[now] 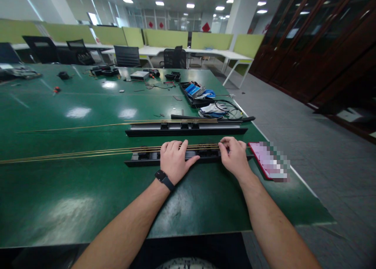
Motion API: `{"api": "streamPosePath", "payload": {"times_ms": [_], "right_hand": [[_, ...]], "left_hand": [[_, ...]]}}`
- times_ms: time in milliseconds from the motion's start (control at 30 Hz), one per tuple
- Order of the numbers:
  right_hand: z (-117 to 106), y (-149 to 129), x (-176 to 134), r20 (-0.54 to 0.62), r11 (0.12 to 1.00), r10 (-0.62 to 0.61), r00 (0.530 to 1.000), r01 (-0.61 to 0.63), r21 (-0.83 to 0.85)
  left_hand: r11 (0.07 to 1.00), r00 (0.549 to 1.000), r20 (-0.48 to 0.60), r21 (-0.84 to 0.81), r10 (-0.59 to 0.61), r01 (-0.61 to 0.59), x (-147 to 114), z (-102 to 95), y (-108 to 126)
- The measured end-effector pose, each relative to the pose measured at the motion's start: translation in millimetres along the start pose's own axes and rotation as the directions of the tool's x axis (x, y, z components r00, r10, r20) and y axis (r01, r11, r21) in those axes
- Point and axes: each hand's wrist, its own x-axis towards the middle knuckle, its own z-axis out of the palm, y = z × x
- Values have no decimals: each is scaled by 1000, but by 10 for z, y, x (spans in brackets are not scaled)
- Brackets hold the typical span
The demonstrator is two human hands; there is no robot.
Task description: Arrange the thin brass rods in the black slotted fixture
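A long black rail (pixel 155 162) with a silver inside and black blocks lies across the green table before me. Several thin brass-coloured rods (pixel 102 153) run along its top and reach far out to the left. My left hand (pixel 174 159), with a watch at the wrist, is laid over the rail and rods; its fingers curve over the far side and its thumb points right along the near side. At the rail's right part, my right hand (pixel 233 153) pinches the rod ends between thumb and fingers. The exact fingertip contact is partly hidden.
A second black rail (pixel 188 132) with brass rods lies just behind. A phone with a red edge (pixel 260 161) rests right of my right hand. Farther back are a black tray (pixel 188 94) with blue items, gloves (pixel 213 109) and cables. The table's edge runs along the right.
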Motion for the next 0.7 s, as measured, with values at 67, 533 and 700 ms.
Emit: {"api": "streamPosePath", "payload": {"times_ms": [67, 533, 700], "right_hand": [[-7, -11, -2, -7, 1000, 4, 1000, -4, -1], [33, 17, -12, 0, 999, -36, 999, 36, 29], [6, 7, -5, 4, 1000, -25, 1000, 25, 9]], "left_hand": [[1000, 1000, 2, 1, 0, 0, 1, -3, 1], [1000, 1000, 5, 23, 5, -5, 3, -11, 9], [1000, 1000, 2, 23, 5, -5, 3, -2, 11]]}}
